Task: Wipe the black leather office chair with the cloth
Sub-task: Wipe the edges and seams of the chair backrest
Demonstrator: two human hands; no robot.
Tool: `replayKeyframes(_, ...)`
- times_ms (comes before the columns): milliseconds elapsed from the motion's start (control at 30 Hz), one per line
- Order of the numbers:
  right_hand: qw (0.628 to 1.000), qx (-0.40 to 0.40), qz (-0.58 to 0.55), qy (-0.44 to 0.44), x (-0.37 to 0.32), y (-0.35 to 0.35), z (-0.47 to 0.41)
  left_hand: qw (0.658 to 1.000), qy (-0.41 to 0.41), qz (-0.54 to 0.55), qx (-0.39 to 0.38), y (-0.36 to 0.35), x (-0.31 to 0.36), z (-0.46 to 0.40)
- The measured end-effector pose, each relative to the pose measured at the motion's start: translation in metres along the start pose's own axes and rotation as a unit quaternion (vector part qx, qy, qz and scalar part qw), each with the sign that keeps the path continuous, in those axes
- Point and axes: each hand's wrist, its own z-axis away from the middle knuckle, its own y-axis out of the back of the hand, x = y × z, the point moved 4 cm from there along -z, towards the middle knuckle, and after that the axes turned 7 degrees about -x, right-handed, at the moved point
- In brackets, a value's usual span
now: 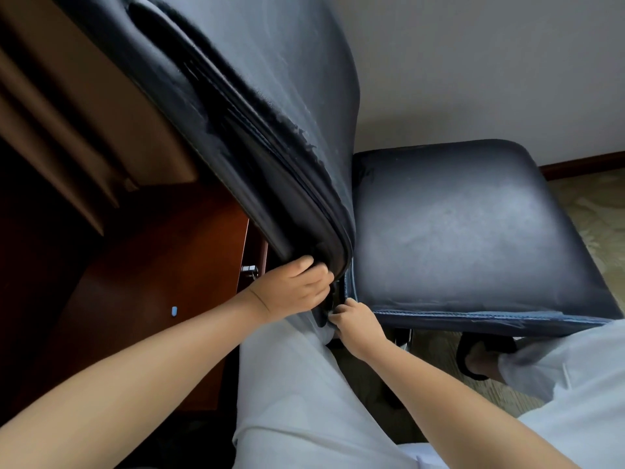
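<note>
At the far left of the frame stood a reddish-brown wooden bench (142, 282), with a small blue thing (174, 311) lying on its top and a little metal lock (249, 270) on its edge. Above it, in the upper left, hung brown folds that looked like a curtain (67, 113).

The black leather office chair (456, 225) filled the middle and the right of the frame. Its backrest (257, 96) ran from the top left down to the middle, and the leather along its edge was worn and flaking. Its seat (473, 231) lay to the right, shiny and smooth, with a stitched front edge.

The person's left hand (291, 286) was in the middle of the frame, low down. Its grip was curled round the bottom corner of the backrest, fingers tucked under the edge. Just to the right and a bit lower, the right hand (355, 319) reached into the dark gap where the backrest met the seat. Its fingers were bent and pinched together there, but I could not tell what they held. A bit of something white (327, 335) showed just under that hand; I could not tell if it was the cloth.

The person wore pale trousers (304, 401). At the lower right, a foot in a dark slipper (480, 357) rested on the patterned carpet (595, 211). A pale wall (473, 62) stood behind the chair.
</note>
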Motion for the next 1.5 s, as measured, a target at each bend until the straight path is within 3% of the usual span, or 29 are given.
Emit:
replayKeyframes(67,0.999,-0.024,0.028,0.007,0.001,-0.003,0.008,1.000,-0.009,-0.006,0.002,-0.003,0.002,0.002)
replayKeyframes(200,0.997,-0.006,-0.002,-0.079,0.009,-0.011,0.027,0.999,-0.035,-0.029,-0.016,-0.007,0.007,0.002)
replayKeyframes(367,0.960,-0.030,-0.185,-0.210,0.018,-0.009,0.045,0.996,-0.066,-0.030,-0.042,-0.004,0.011,-0.004)
replayKeyframes(433,0.908,-0.026,-0.308,-0.284,0.018,-0.015,0.048,0.996,-0.072,-0.028,-0.040,-0.002,0.010,-0.004)
replayKeyframes(533,0.764,-0.001,-0.523,-0.377,0.013,-0.033,0.049,0.997,-0.074,-0.023,-0.024,-0.001,0.008,-0.002)
replayKeyframes(600,0.691,0.002,-0.597,-0.408,0.011,-0.041,0.047,0.998,-0.065,-0.021,-0.016,-0.001,0.008,-0.002)
replayKeyframes(833,0.508,0.021,-0.715,-0.479,0.002,-0.048,0.028,0.997,-0.070,-0.016,-0.003,-0.006,0.011,-0.002)
replayKeyframes(1033,0.394,0.031,-0.746,-0.536,-0.001,-0.057,0.018,0.998,-0.055,-0.022,0.020,-0.009,0.014,-0.002)
replayKeyframes(1133,0.407,0.002,-0.744,-0.529,-0.005,-0.052,0.008,0.998,-0.053,-0.017,0.023,-0.009,0.012,-0.003)
replayKeyframes(1233,0.415,-0.038,-0.785,-0.458,-0.014,-0.048,-0.003,0.999,-0.046,-0.005,0.022,-0.008,0.013,-0.003)
replayKeyframes(1433,0.435,-0.039,-0.769,-0.467,-0.015,-0.039,-0.006,0.999,-0.037,0.004,0.032,-0.006,0.011,-0.004)
replayKeyframes(1500,0.411,-0.019,-0.770,-0.487,-0.014,-0.036,-0.005,0.999,-0.030,0.011,0.031,-0.005,0.011,-0.005)
